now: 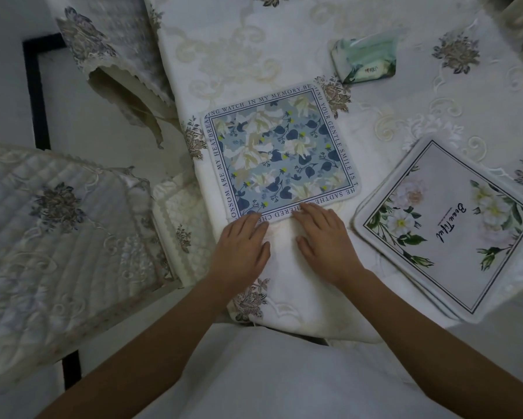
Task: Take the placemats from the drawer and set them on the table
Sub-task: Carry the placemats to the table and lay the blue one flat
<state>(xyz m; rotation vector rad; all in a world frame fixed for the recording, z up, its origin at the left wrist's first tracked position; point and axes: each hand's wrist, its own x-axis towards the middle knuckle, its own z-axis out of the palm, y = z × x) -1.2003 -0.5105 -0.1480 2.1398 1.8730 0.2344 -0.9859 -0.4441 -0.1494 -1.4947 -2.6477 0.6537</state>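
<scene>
Placemat (pixel 280 152) by the desk's (pixel 375 122) near edge; left grip (pixel 242 246) and right grip (pixel 323 240), unclenched, press flat on it. Pushing could ruck the cloth (pixel 299 267), skewing it.

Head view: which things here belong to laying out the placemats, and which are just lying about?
Part of the job: blue flowered placemat; stack of white flowered placemats beside it; table; left hand and right hand, flat at the blue mat's near edge.
Just lying about: tissue pack; quilted chair cushion.
</scene>
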